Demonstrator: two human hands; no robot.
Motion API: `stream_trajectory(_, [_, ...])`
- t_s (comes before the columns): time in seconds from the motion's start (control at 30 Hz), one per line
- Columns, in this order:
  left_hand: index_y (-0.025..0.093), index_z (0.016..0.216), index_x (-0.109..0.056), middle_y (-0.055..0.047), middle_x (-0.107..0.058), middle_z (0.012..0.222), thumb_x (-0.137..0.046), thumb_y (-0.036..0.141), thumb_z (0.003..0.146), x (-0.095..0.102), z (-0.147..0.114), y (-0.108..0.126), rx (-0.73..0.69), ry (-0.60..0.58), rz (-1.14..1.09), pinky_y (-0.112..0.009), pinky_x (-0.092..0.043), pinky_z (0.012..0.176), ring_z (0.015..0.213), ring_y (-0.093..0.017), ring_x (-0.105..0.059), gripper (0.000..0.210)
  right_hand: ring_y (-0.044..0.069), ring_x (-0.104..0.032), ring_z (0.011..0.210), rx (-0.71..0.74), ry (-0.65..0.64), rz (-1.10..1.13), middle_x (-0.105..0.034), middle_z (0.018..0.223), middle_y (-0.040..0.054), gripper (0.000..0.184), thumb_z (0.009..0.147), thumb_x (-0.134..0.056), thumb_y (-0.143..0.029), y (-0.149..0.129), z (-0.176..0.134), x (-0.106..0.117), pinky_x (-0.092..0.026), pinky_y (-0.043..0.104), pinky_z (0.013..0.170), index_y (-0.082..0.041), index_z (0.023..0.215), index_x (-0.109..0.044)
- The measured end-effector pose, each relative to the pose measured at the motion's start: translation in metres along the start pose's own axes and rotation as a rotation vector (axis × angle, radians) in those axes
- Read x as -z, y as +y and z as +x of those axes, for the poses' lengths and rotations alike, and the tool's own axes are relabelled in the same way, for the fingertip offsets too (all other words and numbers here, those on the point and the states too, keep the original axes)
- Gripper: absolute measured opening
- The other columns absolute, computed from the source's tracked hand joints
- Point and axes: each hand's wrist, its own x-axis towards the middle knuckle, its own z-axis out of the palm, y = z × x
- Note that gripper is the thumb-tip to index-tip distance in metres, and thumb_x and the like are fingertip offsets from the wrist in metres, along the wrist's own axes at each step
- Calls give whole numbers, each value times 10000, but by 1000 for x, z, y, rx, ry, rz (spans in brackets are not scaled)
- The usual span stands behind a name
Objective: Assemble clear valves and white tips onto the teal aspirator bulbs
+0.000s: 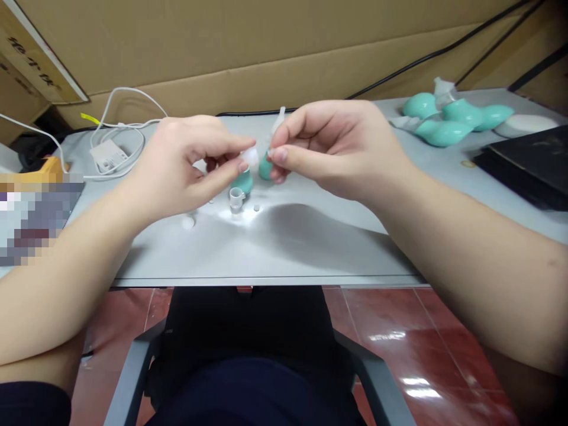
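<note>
Between thumb and index finger, my left hand [190, 163] grips a small translucent white plastic piece [251, 156]. Close by on the right, my right hand [331, 148] is closed in a pinch; a tiny whitish bit shows at its fingertips, too small to name. Behind the hands are a teal rounded piece [242, 183] and another teal piece [265, 169], partly hidden. A translucent pointed nozzle [280, 118] rises behind my right fingers. Below them a clear plastic fitting [236, 199] stands on the table, beside a small white disc [256, 207]. Another round white piece [189, 222] lies under my left wrist.
Several teal bulbs [446, 131] with clear tips lie at the back right, near a black flat object [528, 163]. White cables [142, 145] and a white box [109, 155] sit at the left. A cardboard wall [266, 53] backs the grey table [284, 260].
</note>
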Motion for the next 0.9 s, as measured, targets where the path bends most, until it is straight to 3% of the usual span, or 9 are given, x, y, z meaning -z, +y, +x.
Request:
stream_trajectory(0.07, [316,1122,-1013,-33,-847,847,-838,292,1093,13,1,1,-147,-114,53,-406,-561,670,676,-211,-722,180,158,-709,732,-42,-115,-173,-809,834,8,210,998,-1038,-331,-3,-4,4,-567,345,694,-232,964,-856])
stream_trajectory(0.13, [262,1167,-1015,-38,-835,844,-773,195,1070,23,2,5,-197,-272,111,-389,-521,651,646,-189,-674,269,140,-658,705,-48,-285,-372,-788,809,-11,76,1026,-902,-237,-2,-6,5,-500,342,680,-227,960,-865])
stream_trajectory(0.23, [247,1106,-1003,-41,-851,868,-724,187,1126,28,3,12,-180,-442,122,-345,-519,670,650,-164,-679,286,140,-657,732,31,-450,-576,-786,819,-22,139,1018,-792,-125,7,-8,-1,-501,338,751,-225,936,-844])
stream_trajectory(0.33, [261,1058,-991,-52,-839,862,-631,212,1197,24,2,17,-133,-571,122,-334,-534,715,688,-178,-713,389,151,-647,739,27,-504,-681,-786,827,-17,160,1031,-766,-104,13,-7,-8,-493,341,768,-224,950,-835])
stream_trajectory(0.5, [272,1053,-962,-28,-864,879,-631,213,1163,20,3,18,-69,-634,125,-335,-523,725,655,-169,-672,354,171,-650,758,21,-526,-755,-815,869,6,174,1043,-753,-98,13,-7,-8,-491,352,787,-222,996,-866])
stream_trajectory(0.7, [243,1102,-971,-13,-930,1002,-724,159,1107,17,-1,10,-2,-719,163,-332,-560,748,791,-183,-792,261,166,-688,775,54,-521,-746,-852,916,4,176,1075,-773,-131,15,-6,-4,-515,353,793,-230,1066,-919])
stream_trajectory(0.83, [284,1052,-967,11,-924,967,-800,173,1114,12,-4,5,-19,-717,206,-341,-549,756,869,-214,-844,210,159,-698,771,101,-505,-685,-843,904,-5,162,1132,-777,-167,-5,-10,14,-515,357,776,-242,1051,-895])
stream_trajectory(0.9, [280,1061,-969,6,-930,986,-822,175,1118,11,-4,6,-14,-714,198,-338,-557,765,879,-215,-853,189,173,-724,774,111,-509,-630,-850,905,5,155,1195,-835,-285,-23,-17,27,-550,367,764,-264,1061,-909])
